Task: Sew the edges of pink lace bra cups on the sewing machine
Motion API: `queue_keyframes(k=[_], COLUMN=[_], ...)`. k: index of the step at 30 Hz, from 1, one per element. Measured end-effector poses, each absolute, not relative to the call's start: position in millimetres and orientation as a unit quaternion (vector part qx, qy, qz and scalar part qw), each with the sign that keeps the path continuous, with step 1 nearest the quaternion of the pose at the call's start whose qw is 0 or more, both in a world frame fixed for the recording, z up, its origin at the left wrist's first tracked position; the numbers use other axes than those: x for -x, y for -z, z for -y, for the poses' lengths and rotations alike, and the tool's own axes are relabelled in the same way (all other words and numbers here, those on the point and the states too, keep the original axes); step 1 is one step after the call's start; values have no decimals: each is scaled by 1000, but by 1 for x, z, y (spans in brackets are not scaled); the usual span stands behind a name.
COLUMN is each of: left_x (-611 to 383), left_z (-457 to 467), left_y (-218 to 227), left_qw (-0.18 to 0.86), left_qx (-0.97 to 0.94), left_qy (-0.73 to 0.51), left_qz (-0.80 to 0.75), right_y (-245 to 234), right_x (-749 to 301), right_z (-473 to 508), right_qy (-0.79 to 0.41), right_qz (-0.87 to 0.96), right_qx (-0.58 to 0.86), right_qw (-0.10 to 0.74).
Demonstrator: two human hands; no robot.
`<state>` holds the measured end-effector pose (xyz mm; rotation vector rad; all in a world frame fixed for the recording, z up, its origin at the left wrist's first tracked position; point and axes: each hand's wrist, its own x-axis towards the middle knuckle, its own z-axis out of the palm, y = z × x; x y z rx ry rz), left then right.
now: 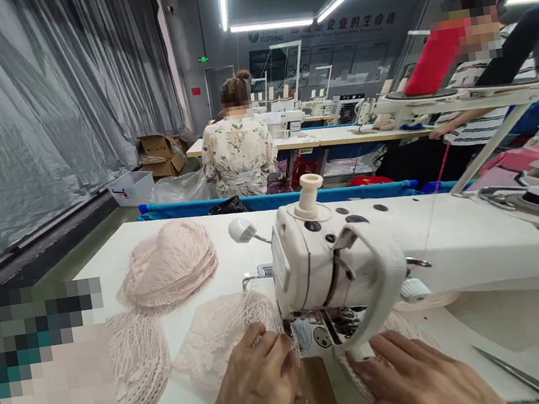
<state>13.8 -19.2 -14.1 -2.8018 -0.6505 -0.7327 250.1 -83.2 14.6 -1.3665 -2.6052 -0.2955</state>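
The two hands of the person at the sewing machine are apart, one on each side of the brown plate below the needle area. The left hand has its fingers bent over the edge of a pale pink lace piece, which lies on the white worktop at the left of the machine head; if the fingers pinch the lace or only press it, I cannot tell. The right hand is stretched low beside the white curved guard, with its fingertips at a narrow lace edge, and its grip is also hidden from me. Behind the lace piece I see a pile of similar pink lace, and nearer to the person there is another lace pile, partly blurred. A pointed metal tool lies to the right of the right hand. Above the machine stand a red thread cone and a black thread cone. Farther in front, a person in a flowered blouse is seen from the back.
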Motion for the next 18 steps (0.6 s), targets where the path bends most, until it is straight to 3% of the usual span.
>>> queue_keyframes(k=[4,7,18], left_x=[-14,-15,-20], left_z=[21,20,22], left_y=[10,10,11], left_qw=[97,105,119], left_qx=[943,939,918], left_qy=[222,239,288], left_qz=[227,225,246], right_y=[-17,-13,9], right_x=[-233,-227,-225], right_z=[68,60,55], right_qy=[16,17,21], right_qz=[873,856,842], right_qx=[453,464,468], right_qw=[182,229,267])
